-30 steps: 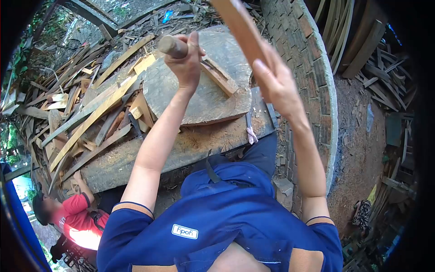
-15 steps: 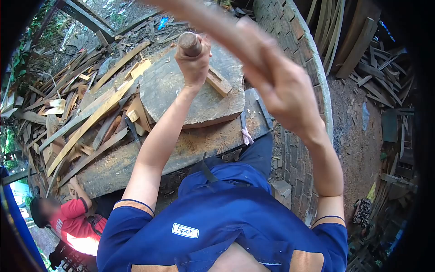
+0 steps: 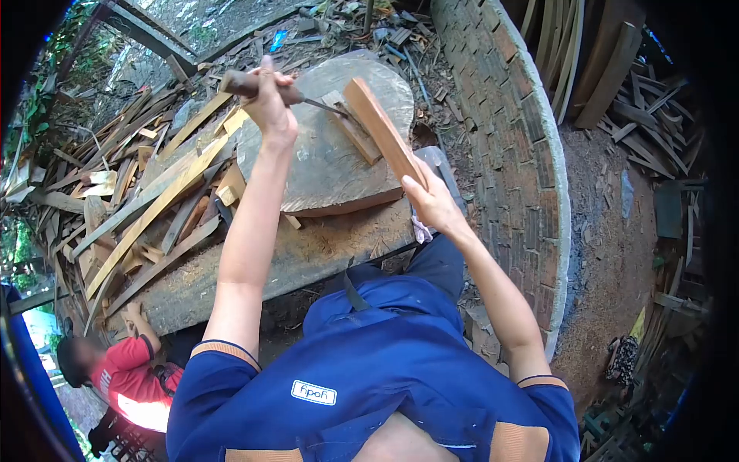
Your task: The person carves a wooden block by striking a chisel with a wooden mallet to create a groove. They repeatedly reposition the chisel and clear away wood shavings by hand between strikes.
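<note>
My left hand (image 3: 271, 115) is closed around the round wooden handle of a chisel (image 3: 240, 83). The chisel leans far over, its thin metal blade pointing right, with the tip at a short wooden block (image 3: 362, 144). That block lies on a thick round slab of tree trunk (image 3: 296, 165). In my right hand (image 3: 436, 202) is the near end of a flat reddish-brown wooden bar (image 3: 377, 123), which slants up and left above the slab's right side. The bar hides part of the block's right edge.
A workbench (image 3: 208, 289) dusted with sawdust supports the slab. Scrap wood (image 3: 146, 200) is heaped on the left, and a low brick wall (image 3: 504, 154) curves along the right. A person in a red shirt (image 3: 131, 377) is at the lower left.
My right hand has lowered the wooden bar from a blurred raised position to beside the block. My left hand has moved left, tipping the chisel from near upright to a low slant.
</note>
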`<action>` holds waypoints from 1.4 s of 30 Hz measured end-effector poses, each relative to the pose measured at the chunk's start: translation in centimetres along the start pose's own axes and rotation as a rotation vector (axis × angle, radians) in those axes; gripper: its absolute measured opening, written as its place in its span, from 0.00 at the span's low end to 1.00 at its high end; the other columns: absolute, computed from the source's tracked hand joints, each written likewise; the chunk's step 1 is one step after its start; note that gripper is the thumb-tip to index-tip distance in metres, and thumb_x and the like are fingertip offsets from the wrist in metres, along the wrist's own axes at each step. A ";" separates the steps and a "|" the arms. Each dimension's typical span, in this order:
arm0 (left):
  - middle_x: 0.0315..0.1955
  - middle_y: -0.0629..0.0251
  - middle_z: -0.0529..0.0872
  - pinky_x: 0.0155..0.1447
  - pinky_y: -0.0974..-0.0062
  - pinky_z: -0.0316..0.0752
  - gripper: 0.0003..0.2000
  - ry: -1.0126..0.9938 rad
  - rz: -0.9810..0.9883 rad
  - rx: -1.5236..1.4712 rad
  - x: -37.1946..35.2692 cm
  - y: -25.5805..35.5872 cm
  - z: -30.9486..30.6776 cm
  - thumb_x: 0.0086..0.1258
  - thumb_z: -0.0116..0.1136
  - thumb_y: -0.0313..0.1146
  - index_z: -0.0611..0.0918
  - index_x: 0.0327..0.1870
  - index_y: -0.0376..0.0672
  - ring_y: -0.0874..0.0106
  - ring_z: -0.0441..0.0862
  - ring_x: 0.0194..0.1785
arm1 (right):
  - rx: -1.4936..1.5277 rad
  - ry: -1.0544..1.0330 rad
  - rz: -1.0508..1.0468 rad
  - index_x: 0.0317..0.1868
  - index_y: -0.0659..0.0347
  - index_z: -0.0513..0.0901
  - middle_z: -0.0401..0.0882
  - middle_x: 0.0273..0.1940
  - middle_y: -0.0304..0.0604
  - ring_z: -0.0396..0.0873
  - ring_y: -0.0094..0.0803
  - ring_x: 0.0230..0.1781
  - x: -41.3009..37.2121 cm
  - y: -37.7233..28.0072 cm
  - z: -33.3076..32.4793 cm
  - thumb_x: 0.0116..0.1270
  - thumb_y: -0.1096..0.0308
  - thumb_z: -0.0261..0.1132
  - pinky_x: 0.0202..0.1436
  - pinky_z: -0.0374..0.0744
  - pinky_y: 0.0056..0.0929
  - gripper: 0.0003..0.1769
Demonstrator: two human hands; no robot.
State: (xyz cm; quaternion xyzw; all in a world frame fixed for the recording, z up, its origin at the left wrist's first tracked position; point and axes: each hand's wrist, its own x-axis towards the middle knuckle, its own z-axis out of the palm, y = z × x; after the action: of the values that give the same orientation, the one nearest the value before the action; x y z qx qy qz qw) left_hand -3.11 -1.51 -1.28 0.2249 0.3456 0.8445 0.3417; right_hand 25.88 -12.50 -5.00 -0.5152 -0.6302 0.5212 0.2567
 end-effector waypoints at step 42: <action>0.30 0.68 0.85 0.39 0.80 0.75 0.07 -0.385 0.292 0.392 -5.3 -3.0 5.5 0.60 0.67 0.25 0.80 0.36 0.40 0.80 0.81 0.34 | -0.597 0.131 -0.533 0.74 0.45 0.66 0.84 0.48 0.55 0.87 0.47 0.40 1.0 -18.9 -5.5 0.70 0.55 0.62 0.47 0.83 0.41 0.33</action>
State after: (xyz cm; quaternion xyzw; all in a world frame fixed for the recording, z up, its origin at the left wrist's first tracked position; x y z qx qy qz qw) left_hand 5.07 -1.46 -0.66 0.4897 0.3946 0.7439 0.2260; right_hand 23.05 -8.02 14.03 -0.4180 -0.8474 0.1967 0.2616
